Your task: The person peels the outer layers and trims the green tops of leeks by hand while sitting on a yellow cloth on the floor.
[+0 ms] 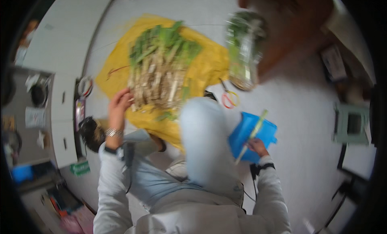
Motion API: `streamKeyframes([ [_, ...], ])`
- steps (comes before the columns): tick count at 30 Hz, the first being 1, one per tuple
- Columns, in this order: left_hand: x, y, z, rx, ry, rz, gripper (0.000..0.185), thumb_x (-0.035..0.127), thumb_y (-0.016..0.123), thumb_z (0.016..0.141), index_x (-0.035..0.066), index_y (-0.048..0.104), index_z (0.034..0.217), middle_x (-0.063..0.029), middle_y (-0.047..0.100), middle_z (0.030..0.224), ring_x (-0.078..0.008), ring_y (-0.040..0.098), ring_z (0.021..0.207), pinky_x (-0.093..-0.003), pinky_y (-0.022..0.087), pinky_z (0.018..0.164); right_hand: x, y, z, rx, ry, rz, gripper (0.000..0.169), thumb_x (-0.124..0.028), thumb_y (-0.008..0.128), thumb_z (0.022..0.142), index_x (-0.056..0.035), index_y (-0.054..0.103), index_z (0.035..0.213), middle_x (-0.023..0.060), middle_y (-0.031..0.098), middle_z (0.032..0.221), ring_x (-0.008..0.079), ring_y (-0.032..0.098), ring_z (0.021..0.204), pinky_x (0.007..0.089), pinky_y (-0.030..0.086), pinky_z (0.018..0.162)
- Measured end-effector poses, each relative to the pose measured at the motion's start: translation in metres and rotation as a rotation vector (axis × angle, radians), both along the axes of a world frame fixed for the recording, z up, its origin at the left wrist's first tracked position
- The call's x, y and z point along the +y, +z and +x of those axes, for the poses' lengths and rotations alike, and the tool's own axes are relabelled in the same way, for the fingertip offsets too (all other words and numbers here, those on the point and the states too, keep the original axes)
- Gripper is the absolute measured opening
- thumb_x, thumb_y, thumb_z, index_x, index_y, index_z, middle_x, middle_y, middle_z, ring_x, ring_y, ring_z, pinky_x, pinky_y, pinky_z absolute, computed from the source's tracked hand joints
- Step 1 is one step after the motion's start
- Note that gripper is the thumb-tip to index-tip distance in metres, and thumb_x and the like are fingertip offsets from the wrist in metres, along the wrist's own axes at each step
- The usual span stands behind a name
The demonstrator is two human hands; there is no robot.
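A large heap of green onions or leeks [160, 70] lies on a yellow plastic sheet [211, 58] on the floor, leaves pointing away from me. At the heap's left edge, my left hand [120, 102] touches the root ends; blur hides whether its fingers grip a stalk. My right hand [257, 147] holds a single long stalk [258, 125] at its pale lower part, over a blue plastic board or sheet [266, 134] to the right of my knee. Scissors with red and yellow handles [230, 100] lie on the floor between the heap and the blue piece.
A clear bag of green vegetables [244, 52] lies at the upper right, beside a blurred brown object. A green plastic stool [352, 123] stands at the far right. White cabinets [65, 94] run along the left, with a black bag [90, 134] at their foot.
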State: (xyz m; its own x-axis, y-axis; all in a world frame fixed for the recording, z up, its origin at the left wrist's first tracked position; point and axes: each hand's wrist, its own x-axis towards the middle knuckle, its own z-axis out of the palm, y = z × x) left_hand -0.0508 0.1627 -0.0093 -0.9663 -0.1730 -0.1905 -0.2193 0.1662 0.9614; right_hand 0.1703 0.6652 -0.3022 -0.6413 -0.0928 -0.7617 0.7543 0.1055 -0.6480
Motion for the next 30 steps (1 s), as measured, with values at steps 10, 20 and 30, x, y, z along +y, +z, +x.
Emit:
streamKeyframes([
  [10,-0.058,-0.236,-0.055,-0.145,-0.01,-0.717,0.035,0.021,0.067,0.069,0.004,0.059,0.099,-0.0154,0.059,0.088,-0.029,0.057,0.079,-0.0363,0.047,0.069,0.0,0.128,-0.108,0.165,-0.213,0.202,0.027,-0.018,0.052,0.086,0.0009,0.051,0.105,0.0097,0.06,0.09,0.0154,0.058,0.079,0.0259,0.049,0.069],
  [20,-0.03,-0.304,-0.098,-0.343,-0.166,-1.125,0.036,0.028,0.069,0.066,0.001,0.055,0.084,-0.0194,0.056,0.089,-0.032,0.055,0.084,-0.0394,0.046,0.07,-0.073,0.278,-0.137,0.33,-0.32,0.238,0.025,-0.019,0.051,0.086,0.0003,0.052,0.102,0.0112,0.06,0.085,0.0187,0.059,0.075,0.0289,0.048,0.068],
  [30,-0.02,-0.198,-0.084,-0.103,-0.149,-0.442,0.031,0.032,0.061,0.064,0.001,0.058,0.07,-0.0169,0.056,0.067,-0.0304,0.054,0.062,-0.037,0.043,0.058,-0.168,0.391,-0.177,0.604,0.032,-0.07,0.027,-0.018,0.052,0.085,0.002,0.048,0.103,0.0116,0.058,0.082,0.0165,0.056,0.068,0.0268,0.045,0.062],
])
